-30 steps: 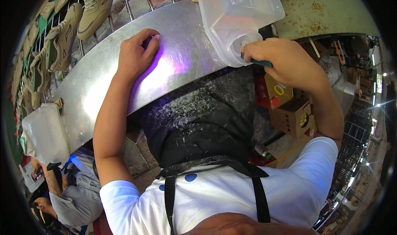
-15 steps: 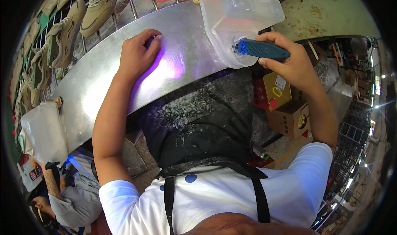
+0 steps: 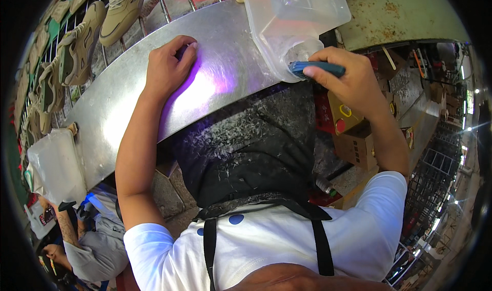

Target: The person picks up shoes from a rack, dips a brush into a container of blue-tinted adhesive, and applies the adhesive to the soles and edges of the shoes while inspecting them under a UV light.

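Note:
My right hand (image 3: 351,78) grips a brush with a blue-teal handle (image 3: 325,68), thumb below it and fingers above. The brush's head end lies at the near, cut-open part of a translucent plastic container (image 3: 264,40), over whitish residue. On the shiny metal table (image 3: 220,35), to the left, rests my left hand (image 3: 171,63). Its fingers are curled in, with a dark gap by the thumb, and I cannot make out whether anything is inside.
Beige sneakers (image 3: 123,14) stand on a metal rack beyond the table. At the left end is another translucent container (image 3: 56,163), with a person in grey (image 3: 95,250) near it. Cardboard boxes (image 3: 356,147) sit below on the right, under a greenish, rust-stained surface (image 3: 400,14).
My right hand has moved slightly left and down and rolled the brush, so its handle now shows edge-on. The left hand has barely moved.

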`<action>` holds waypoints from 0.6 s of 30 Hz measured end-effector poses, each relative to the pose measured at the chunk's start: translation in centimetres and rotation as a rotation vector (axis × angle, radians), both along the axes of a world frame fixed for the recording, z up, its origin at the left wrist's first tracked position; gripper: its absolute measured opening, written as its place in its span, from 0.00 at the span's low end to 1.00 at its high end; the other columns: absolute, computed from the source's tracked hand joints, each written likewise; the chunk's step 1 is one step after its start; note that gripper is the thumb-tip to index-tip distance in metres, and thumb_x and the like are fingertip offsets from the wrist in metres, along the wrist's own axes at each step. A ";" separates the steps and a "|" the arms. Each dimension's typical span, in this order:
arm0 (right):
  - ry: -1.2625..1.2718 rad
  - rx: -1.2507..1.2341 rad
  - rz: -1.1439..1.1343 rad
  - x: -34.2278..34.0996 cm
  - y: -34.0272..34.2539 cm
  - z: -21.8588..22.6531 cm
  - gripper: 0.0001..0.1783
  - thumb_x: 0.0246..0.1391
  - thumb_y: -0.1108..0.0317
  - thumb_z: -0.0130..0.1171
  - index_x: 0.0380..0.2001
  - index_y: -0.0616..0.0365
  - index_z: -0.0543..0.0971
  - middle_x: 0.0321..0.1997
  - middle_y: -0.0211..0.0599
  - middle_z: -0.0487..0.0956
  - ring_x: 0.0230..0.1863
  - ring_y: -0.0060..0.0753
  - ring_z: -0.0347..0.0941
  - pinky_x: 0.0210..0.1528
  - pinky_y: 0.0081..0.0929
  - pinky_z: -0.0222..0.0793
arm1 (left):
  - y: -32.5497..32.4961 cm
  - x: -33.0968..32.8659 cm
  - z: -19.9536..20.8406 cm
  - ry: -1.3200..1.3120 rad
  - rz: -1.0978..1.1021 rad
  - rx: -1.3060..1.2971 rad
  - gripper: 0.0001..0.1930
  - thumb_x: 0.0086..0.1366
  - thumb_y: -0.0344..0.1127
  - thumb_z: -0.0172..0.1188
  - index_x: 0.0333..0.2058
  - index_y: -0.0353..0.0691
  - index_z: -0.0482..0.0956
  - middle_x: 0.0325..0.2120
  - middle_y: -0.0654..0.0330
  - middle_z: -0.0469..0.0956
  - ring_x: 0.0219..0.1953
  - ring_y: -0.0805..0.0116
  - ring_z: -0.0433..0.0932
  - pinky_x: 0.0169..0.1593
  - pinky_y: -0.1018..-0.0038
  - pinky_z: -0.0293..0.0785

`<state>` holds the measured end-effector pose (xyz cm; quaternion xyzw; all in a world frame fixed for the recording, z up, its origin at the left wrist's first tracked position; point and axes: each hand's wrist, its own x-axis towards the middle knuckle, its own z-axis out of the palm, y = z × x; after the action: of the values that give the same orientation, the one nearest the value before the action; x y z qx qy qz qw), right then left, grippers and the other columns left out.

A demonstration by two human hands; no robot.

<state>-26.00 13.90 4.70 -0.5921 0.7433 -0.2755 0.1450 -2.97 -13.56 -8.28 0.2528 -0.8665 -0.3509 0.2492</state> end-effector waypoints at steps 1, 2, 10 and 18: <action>-0.055 0.051 -0.041 -0.1 -0.1 0.4 0.17 0.61 0.58 0.69 0.39 0.63 0.83 0.27 0.38 0.82 0.28 0.28 0.81 0.31 0.29 0.75 | 0.0 0.0 0.0 -0.002 0.002 0.003 0.10 0.66 0.38 0.63 0.41 0.39 0.85 0.27 0.50 0.83 0.26 0.58 0.83 0.36 0.68 0.78; -0.166 0.109 -0.136 -0.2 -0.3 0.9 0.17 0.61 0.57 0.68 0.38 0.63 0.83 0.26 0.37 0.82 0.26 0.26 0.80 0.29 0.26 0.75 | 0.0 0.1 0.0 -0.006 0.008 0.001 0.10 0.66 0.38 0.63 0.41 0.39 0.85 0.27 0.49 0.83 0.26 0.58 0.83 0.36 0.68 0.78; -0.734 -0.041 -0.404 -1.5 0.3 1.6 0.14 0.62 0.60 0.67 0.36 0.61 0.83 0.25 0.31 0.82 0.24 0.19 0.79 0.25 0.20 0.73 | 0.0 0.3 0.0 -0.015 -0.010 -0.047 0.09 0.68 0.36 0.62 0.42 0.38 0.84 0.25 0.56 0.83 0.27 0.69 0.83 0.36 0.73 0.77; 0.384 -0.125 0.196 1.6 2.3 1.0 0.14 0.48 0.75 0.70 0.39 0.60 0.79 0.55 0.49 0.78 0.47 0.51 0.76 0.48 0.38 0.77 | 0.3 0.3 0.5 -0.001 -0.002 -0.025 0.10 0.66 0.38 0.63 0.41 0.39 0.85 0.27 0.50 0.83 0.26 0.61 0.82 0.36 0.69 0.77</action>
<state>-24.36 16.16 5.65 -0.7108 0.6777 -0.1879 -0.0099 -2.66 -13.30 -7.77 0.2492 -0.8712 -0.3403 0.2515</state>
